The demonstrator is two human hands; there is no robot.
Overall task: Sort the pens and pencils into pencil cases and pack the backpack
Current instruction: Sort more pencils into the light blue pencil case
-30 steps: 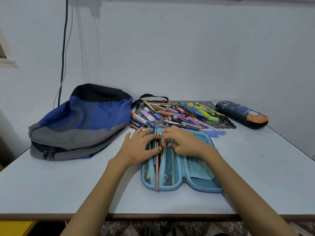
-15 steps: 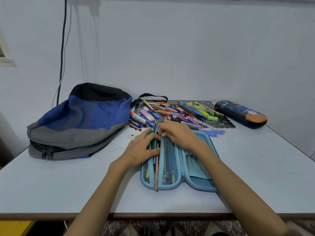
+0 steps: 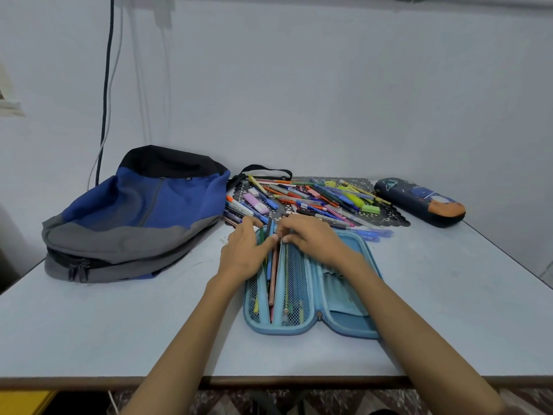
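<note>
On the table [image 3: 119, 324], backpack [image 3: 134, 211] flanks open case [image 3: 338, 310], pens [image 3: 314, 199] behind.

Only one view here, a wide-angle camera worn on the person's head. It sits above the near edge of the bench [image 3: 119, 324] and faces forward and down, toward the wall [image 3: 299, 85] at the back. It's pretty close in: the left hand [image 3: 242, 250] and right hand [image 3: 311, 238] reach in from the bottom and meet mid-frame over the open blue pencil case [image 3: 344, 307]. The backpack [image 3: 143, 214] lands off to the left and the dark pencil case [image 3: 419, 202] far right, both fully in shot.
</note>
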